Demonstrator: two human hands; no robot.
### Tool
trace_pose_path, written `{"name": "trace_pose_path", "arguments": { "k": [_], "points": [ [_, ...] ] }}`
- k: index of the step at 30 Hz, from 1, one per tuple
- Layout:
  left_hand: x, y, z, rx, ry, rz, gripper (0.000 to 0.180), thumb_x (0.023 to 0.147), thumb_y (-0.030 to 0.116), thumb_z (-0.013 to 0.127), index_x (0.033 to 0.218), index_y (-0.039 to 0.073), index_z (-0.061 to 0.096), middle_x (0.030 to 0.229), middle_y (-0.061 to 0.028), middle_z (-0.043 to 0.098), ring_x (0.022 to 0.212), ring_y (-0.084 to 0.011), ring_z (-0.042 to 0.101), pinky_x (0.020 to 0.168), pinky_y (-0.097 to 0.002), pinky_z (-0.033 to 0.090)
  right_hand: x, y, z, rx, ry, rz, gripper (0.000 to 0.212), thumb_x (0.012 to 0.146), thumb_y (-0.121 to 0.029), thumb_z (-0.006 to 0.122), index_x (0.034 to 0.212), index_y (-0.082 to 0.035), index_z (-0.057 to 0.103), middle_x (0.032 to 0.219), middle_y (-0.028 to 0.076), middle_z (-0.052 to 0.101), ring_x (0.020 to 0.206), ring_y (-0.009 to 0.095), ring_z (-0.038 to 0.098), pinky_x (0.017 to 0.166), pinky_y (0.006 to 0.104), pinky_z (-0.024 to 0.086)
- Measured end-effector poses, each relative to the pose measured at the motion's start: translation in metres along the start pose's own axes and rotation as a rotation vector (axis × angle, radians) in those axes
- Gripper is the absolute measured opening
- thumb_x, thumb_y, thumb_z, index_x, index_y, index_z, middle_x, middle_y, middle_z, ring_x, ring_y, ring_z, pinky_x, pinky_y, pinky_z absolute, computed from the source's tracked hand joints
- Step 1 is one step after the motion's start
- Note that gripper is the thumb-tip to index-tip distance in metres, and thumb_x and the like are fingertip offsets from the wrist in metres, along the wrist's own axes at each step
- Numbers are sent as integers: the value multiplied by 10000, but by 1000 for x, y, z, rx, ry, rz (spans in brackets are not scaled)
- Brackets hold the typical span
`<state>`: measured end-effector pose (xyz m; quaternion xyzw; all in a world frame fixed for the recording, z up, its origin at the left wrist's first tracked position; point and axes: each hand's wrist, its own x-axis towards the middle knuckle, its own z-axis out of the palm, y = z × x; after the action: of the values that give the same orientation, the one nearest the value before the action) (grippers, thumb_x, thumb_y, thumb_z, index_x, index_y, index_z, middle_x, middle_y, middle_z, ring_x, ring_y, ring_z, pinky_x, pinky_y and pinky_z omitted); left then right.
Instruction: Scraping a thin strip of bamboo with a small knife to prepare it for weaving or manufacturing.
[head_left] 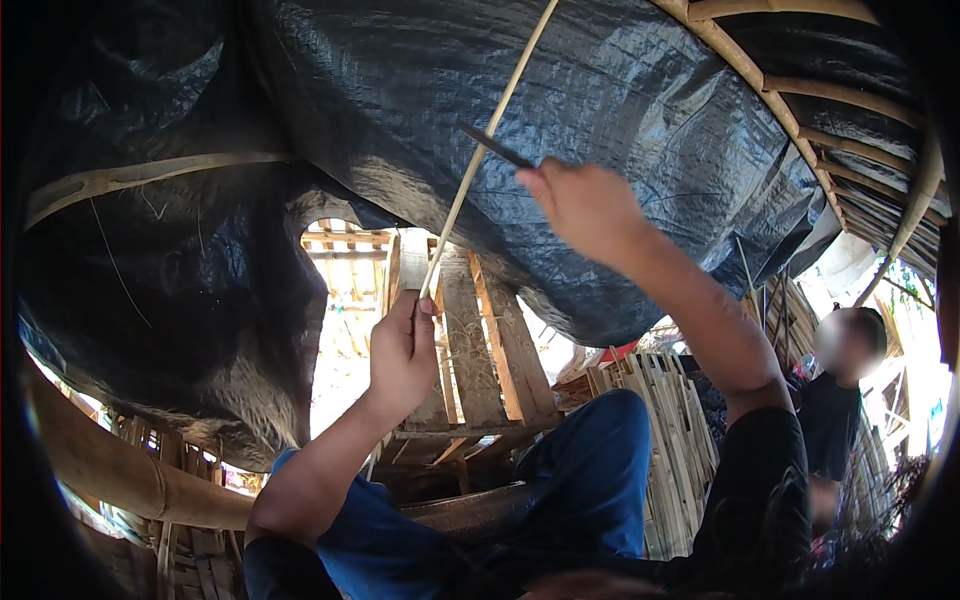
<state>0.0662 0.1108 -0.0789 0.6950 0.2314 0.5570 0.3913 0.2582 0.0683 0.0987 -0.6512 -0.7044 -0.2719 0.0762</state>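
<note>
My left hand (404, 345) is closed around the lower end of a long, thin bamboo stick (462, 190), which slants up and to the right past the top of the view. In my right hand (585, 212), raised to the right of the stick, is a knife (497, 146) with a dark, narrow blade. The blade crosses the stick at its upper part and seems to touch it; which edge faces the stick is too small to tell. The knife's handle is hidden inside my fingers.
A dark plastic tarp (640, 110) hangs in front and overhead, with bamboo poles (745, 62) at the upper right. Below my hands stands a wooden slat bench (470, 360) with thin shavings on it. Split bamboo strips (655, 410) lean at right, near another person (838, 410).
</note>
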Motion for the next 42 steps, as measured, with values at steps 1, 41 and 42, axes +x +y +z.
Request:
{"name": "trace_pose_path", "arguments": {
  "k": [1,41,42],
  "points": [
    [1,3,0,-41,10,-2,229,1009,129,412,856,5,529,559,-25,431,495,-68,366,465,-278,312,4,1,-5,4,-19,42,473,1002,-421,382,847,-22,585,614,142,625,564,365,642,522,460,525],
    [8,-3,-5,-65,-20,-92,266,1025,173,391,849,21,520,668,-14,455,622,-60,378,573,-245,348,29,41,11,-18,92,114,476,1000,-444,378,882,-37,593,628,142,620,576,359,630,542,473,512],
    [10,-8,-6,-71,-14,-109,263,1025,175,393,852,25,522,653,-5,443,606,-55,367,555,-249,336,31,41,10,-33,92,94,483,1000,-450,374,890,-34,594,629,141,622,578,365,629,545,476,513]
  ]
}}
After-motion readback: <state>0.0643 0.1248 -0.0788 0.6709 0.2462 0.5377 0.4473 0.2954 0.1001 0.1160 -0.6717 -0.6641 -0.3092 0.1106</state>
